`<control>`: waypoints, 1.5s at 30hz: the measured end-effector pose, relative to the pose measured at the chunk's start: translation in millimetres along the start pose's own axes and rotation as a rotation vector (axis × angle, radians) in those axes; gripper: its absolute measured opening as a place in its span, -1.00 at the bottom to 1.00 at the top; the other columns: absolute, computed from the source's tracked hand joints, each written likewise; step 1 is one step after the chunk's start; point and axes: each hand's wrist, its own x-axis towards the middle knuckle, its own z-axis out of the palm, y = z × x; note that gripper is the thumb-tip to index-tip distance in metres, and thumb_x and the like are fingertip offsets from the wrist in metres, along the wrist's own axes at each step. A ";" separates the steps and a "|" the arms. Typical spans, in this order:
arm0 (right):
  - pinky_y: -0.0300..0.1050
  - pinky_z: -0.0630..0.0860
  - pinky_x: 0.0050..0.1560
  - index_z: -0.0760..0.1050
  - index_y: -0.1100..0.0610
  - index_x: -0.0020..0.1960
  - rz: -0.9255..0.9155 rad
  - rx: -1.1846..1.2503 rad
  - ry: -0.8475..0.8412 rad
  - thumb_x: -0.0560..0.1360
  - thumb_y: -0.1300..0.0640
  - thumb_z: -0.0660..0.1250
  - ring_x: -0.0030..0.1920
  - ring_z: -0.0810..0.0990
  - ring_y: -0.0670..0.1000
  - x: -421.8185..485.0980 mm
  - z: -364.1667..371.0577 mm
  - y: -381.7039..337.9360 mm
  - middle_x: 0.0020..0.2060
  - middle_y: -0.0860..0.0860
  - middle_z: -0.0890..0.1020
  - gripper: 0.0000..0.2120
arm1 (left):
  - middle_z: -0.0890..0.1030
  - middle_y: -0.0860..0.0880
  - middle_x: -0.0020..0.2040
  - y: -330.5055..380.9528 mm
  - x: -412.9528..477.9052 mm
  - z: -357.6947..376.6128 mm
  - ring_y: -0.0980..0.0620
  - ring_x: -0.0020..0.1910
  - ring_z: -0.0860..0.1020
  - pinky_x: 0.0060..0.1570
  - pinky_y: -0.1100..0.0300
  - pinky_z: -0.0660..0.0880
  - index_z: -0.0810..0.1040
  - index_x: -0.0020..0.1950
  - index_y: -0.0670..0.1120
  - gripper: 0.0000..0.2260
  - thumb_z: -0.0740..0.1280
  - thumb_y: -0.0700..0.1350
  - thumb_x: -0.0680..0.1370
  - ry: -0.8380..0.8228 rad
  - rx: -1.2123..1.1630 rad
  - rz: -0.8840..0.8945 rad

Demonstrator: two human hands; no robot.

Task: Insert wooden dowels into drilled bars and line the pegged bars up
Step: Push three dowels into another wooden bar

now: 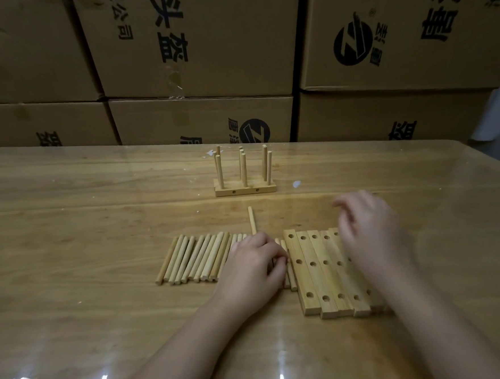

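Several loose wooden dowels (194,259) lie side by side on the table. My left hand (255,266) rests on the right end of that row, fingers curled round a dowel (252,220) whose far end sticks out past the knuckles. To the right lie several drilled bars (316,270), each with three holes. My right hand (370,231) hovers over the bars' right side, blurred, fingers loosely bent, holding nothing. Farther back stand pegged bars (245,186) with upright dowels in them.
The wooden table (83,230) has a glossy clear cover. Stacked cardboard boxes (198,59) form a wall along the far table edge. A small white scrap (296,183) lies right of the pegged bars.
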 end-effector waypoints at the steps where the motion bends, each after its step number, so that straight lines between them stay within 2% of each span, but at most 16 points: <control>1: -0.15 0.45 -0.12 0.47 0.10 0.20 0.130 -0.051 -0.045 0.54 0.12 0.16 -0.03 0.41 -0.09 2.3 -6.5 8.8 0.07 0.00 0.53 -0.73 | 0.52 0.13 -0.04 -0.4 0.4 -0.6 0.19 0.01 0.45 0.17 0.26 0.28 0.63 0.04 -0.01 -0.85 0.28 -0.08 0.56 0.003 -0.015 -0.015; 4: 0.02 0.45 0.04 0.39 0.17 0.29 0.466 -0.324 -0.324 0.58 -0.06 0.12 0.16 0.42 0.11 -1.0 -12.7 31.1 0.20 0.13 0.45 -0.60 | 0.53 0.15 -0.06 -0.5 1.1 -1.1 0.23 -0.02 0.45 0.15 0.27 0.29 0.63 0.02 0.00 -0.87 0.29 -0.09 0.56 0.006 -0.052 -0.048; 7: 0.06 0.42 0.11 0.34 0.17 0.33 0.559 -0.358 -0.507 0.58 -0.16 0.06 0.26 0.38 0.16 -6.4 -5.9 33.2 0.26 0.15 0.42 -0.50 | 0.53 0.17 -0.07 -1.1 1.7 -1.7 0.27 -0.04 0.44 0.14 0.27 0.30 0.63 0.00 0.01 -0.87 0.29 -0.09 0.56 -0.004 -0.080 -0.074; 11: 0.01 0.47 0.02 0.37 0.18 0.30 0.572 -0.279 -0.432 0.57 -0.11 0.14 0.15 0.46 0.16 -6.0 4.6 37.0 0.18 0.15 0.46 -0.55 | 0.49 0.22 -0.08 -0.4 1.5 -1.2 0.29 -0.04 0.42 0.15 0.29 0.28 0.62 0.01 0.03 -0.88 0.29 -0.08 0.56 -0.011 -0.066 -0.072; 13: 0.03 0.48 0.04 0.34 0.18 0.37 0.643 -0.123 -0.425 0.56 -0.10 0.20 0.15 0.47 0.15 -5.1 5.0 42.7 0.24 0.16 0.45 -0.51 | 0.49 0.21 -0.09 -0.4 1.8 -1.6 0.29 -0.04 0.42 0.16 0.29 0.29 0.62 0.01 0.03 -0.88 0.29 -0.09 0.56 -0.013 -0.072 -0.075; 14: -0.01 0.51 -0.07 0.33 0.17 0.39 0.686 -0.004 -0.410 0.55 -0.08 0.24 0.06 0.50 0.09 -4.7 3.8 46.1 0.21 0.13 0.49 -0.50 | 0.49 0.21 -0.09 -0.3 1.8 -2.0 0.29 -0.04 0.42 0.17 0.28 0.30 0.62 0.01 0.02 -0.88 0.29 -0.09 0.56 -0.014 -0.076 -0.076; 17: -0.20 0.32 -0.42 0.42 0.16 0.32 0.715 0.195 -0.331 0.54 0.00 0.29 -0.31 0.42 -0.12 -4.4 0.8 54.7 -0.18 -0.07 0.53 -0.59 | 0.50 0.21 -0.09 0.2 1.8 -3.2 0.29 -0.03 0.43 0.17 0.27 0.34 0.63 0.01 0.02 -0.87 0.29 -0.09 0.56 -0.016 -0.092 -0.079; 19: -0.19 0.37 -0.41 0.46 0.14 0.27 0.676 0.220 -0.242 0.54 -0.02 0.27 -0.31 0.46 -0.08 -4.3 1.7 55.6 -0.21 -0.05 0.52 -0.63 | 0.51 0.22 -0.08 -0.2 1.1 -4.1 0.30 -0.01 0.44 0.17 0.28 0.36 0.62 0.02 0.03 -0.87 0.29 -0.08 0.56 -0.016 -0.120 -0.085; 22: -0.16 0.43 -0.21 0.44 0.13 0.29 0.548 0.303 0.000 0.52 -0.06 0.25 -0.09 0.49 -0.02 -1.8 2.1 46.9 0.05 0.00 0.49 -0.59 | 0.53 0.22 -0.08 -1.7 0.2 -5.4 0.30 0.02 0.46 0.15 0.27 0.39 0.61 0.04 0.05 -0.88 0.29 -0.06 0.56 -0.006 -0.163 -0.088; 26: -0.18 0.50 -0.16 0.46 0.00 0.16 0.368 0.612 0.194 0.43 -0.18 0.23 -0.10 0.53 -0.05 -2.1 -10.9 12.1 -0.07 -0.12 0.53 -0.61 | 0.52 0.27 -0.09 -1.3 -0.1 -6.2 0.30 0.00 0.48 0.12 0.22 0.44 0.59 0.05 0.08 -0.88 0.30 -0.01 0.55 -0.006 -0.193 -0.082; 28: -0.31 0.50 -0.20 0.48 -0.10 0.07 0.454 0.883 0.148 0.34 -0.26 0.23 -0.12 0.59 -0.18 -4.4 -13.3 -3.8 -0.11 -0.19 0.61 -0.61 | 0.53 0.28 -0.08 -0.6 -0.4 -6.4 0.29 0.00 0.50 0.11 0.20 0.45 0.59 0.07 0.08 -0.87 0.30 0.00 0.56 0.003 -0.218 -0.082; 32: -0.19 0.50 -0.16 0.55 -0.02 0.01 0.592 1.244 -0.014 0.25 -0.18 0.33 -0.19 0.64 -0.12 -10.4 1.0 -19.3 -0.21 -0.14 0.67 -0.61 | 0.60 0.20 -0.03 1.0 -1.9 -7.7 0.23 -0.04 0.56 -0.06 0.27 0.51 0.55 0.17 0.14 -0.81 0.30 0.00 0.57 0.015 -0.415 -0.120; 34: -0.19 0.51 -0.22 0.56 0.04 0.02 0.612 1.301 -0.037 0.23 -0.14 0.38 -0.24 0.64 -0.09 -11.8 8.7 -24.1 -0.26 -0.10 0.67 -0.58 | 0.61 0.16 -0.04 2.4 -2.2 -9.1 0.21 -0.07 0.57 -0.12 0.33 0.50 0.51 0.17 0.21 -0.79 0.29 0.07 0.54 0.007 -0.484 -0.127; 37: -0.26 0.53 -0.31 0.54 0.05 0.03 0.599 1.297 -0.076 0.20 -0.15 0.41 -0.21 0.67 -0.05 -13.3 19.0 -30.7 -0.22 -0.08 0.69 -0.54 | 0.60 0.12 -0.10 3.4 -2.4 -9.0 0.15 -0.18 0.55 -0.18 0.34 0.48 0.53 0.18 0.16 -0.64 0.30 0.22 0.43 -0.022 -0.556 -0.139; 41: -0.19 0.58 -0.22 0.52 0.06 0.11 0.576 1.397 -0.197 0.29 -0.16 0.37 -0.16 0.68 0.02 -14.8 27.9 -37.9 -0.12 0.01 0.69 -0.53 | 0.65 -0.07 -0.16 2.4 0.1 -11.0 -0.03 -0.20 0.60 -0.20 0.12 0.56 0.60 0.13 0.03 -0.72 0.32 0.07 0.47 -0.045 -0.712 -0.174; 45: -0.09 0.59 -0.10 0.49 -0.08 0.18 0.521 1.328 -0.260 0.52 -0.03 0.21 -0.13 0.65 0.00 -12.1 32.2 -35.9 -0.07 -0.06 0.67 -0.74 | 0.65 -0.11 -0.26 0.6 5.3 -17.2 0.03 -0.44 0.55 -0.41 0.25 0.50 0.64 0.01 -0.06 -0.75 0.22 0.01 0.52 -0.029 -1.053 -0.299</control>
